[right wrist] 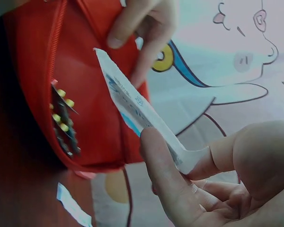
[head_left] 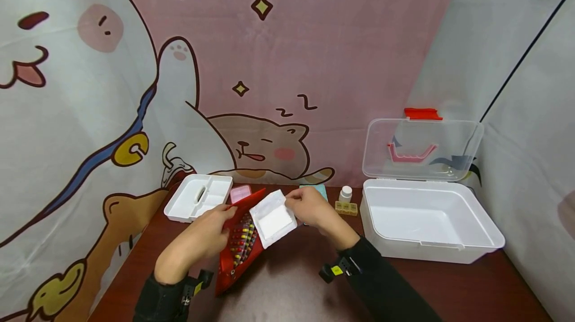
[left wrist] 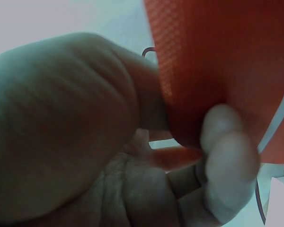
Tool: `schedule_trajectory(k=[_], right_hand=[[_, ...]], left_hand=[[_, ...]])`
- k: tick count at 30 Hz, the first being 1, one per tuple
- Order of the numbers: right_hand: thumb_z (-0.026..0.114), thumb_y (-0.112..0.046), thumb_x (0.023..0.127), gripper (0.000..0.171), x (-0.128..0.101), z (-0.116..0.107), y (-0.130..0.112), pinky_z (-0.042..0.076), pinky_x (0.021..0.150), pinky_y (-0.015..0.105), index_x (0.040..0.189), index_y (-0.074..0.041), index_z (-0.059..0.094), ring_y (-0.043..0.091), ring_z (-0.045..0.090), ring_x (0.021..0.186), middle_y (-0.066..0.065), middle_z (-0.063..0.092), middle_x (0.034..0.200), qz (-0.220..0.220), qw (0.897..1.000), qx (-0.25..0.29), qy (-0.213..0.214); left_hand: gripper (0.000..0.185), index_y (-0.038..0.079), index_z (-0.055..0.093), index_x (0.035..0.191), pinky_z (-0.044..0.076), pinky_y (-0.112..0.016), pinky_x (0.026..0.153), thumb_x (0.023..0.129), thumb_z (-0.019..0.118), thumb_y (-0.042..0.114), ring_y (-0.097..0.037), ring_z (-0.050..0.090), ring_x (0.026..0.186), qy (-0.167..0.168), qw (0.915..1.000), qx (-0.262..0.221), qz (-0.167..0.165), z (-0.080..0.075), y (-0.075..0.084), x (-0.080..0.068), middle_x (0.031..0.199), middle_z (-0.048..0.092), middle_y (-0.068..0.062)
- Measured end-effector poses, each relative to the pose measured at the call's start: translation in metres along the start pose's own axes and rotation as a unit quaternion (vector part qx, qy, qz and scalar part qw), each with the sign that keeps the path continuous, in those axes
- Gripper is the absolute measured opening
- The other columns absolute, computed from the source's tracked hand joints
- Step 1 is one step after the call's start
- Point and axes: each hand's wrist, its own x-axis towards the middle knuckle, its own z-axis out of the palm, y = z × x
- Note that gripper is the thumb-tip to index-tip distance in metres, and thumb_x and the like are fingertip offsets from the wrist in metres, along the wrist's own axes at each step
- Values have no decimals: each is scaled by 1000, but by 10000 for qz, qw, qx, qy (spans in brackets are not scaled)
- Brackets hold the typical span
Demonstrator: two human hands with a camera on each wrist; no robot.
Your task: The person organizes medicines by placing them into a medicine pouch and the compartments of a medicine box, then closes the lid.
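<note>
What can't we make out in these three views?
- Print on the white packet: right wrist view, seen edge-on and too small.
- Most of the red pouch: left wrist view, blurred, cut off by the edges, behind the left hand.
- Blister packs inside the pouch: head view, partly covered by the packet.
- Label on the small white bottle: head view, too small.

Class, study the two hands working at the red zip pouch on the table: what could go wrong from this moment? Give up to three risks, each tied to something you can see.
1. The red pouch gapes open with blister packs showing; they might slide out if the left hand tips it.
2. The right hand pinches the white packet only by an edge, so it could slip or crease.
3. The small bottle stands close behind the right hand; a backward movement might topple it.
</note>
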Motion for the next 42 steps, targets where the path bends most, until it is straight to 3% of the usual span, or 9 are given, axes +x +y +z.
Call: schedule_trajectory(k=[5,8,13,18,22,28,34,40,42], right_hand=[[59,-15,108,34,6,21,5,68,70,38,129,6,75,21,75,82,19,74,109,77,9993,306,-224],[61,-13,106,36,8,36,7,68,70,37,132,8,73,20,76,81,19,74,107,61,9993,367,-101],[65,-13,104,33,8,60,5,66,66,35,129,6,75,20,76,78,17,77,105,-45,9995,-19,306],[67,-14,106,38,8,76,4,67,66,35,136,7,71,21,81,75,17,81,107,3,9997,107,207],[68,-10,104,41,7,82,1,67,64,34,140,9,67,25,82,69,17,81,105,89,9995,316,17],[68,-6,103,39,7,86,-1,66,62,32,138,10,69,26,82,67,15,80,99,137,9987,496,32],[69,-7,103,35,7,91,2,66,61,33,135,7,72,23,80,64,13,79,88,26,9994,339,101],[69,-7,103,42,6,99,-1,67,64,38,142,9,68,23,81,63,12,83,96,-64,9993,368,6],[70,-8,102,41,6,98,-2,66,63,35,141,7,69,21,80,61,9,84,95,-100,9998,146,87]], left_hand=[[60,-3,59,156,52,-61,116,96,66,0,-40,63,139,-34,10000,0,-43,0,0,1,160,58,-26],[60,-4,60,155,54,-58,113,96,66,0,-36,65,132,-10,10000,18,-11,0,0,1,159,59,-26],[62,-3,60,155,56,-51,102,94,66,-1,-31,64,119,-13,10000,-27,-93,0,0,1,159,59,-25],[63,-2,60,156,58,-53,104,93,66,-2,-30,65,118,-6,9999,-81,-91,0,-1,1,158,60,-24],[62,-2,61,155,55,-59,112,93,66,-2,-33,67,127,20,10000,-27,26,0,-1,1,156,62,-24],[61,-2,61,155,55,-58,112,94,65,-2,-32,67,125,24,10000,-21,-8,0,-1,0,156,62,-22],[60,-2,62,153,55,-59,112,93,67,-2,-34,68,127,36,10000,48,45,0,1,1,153,64,-22],[57,-3,64,150,56,-59,110,94,66,-3,-35,69,128,106,9998,5,160,0,1,0,150,66,-21],[56,-2,64,150,56,-59,110,94,66,-3,-35,69,128,105,9998,-8,194,0,1,0,150,66,-20]])
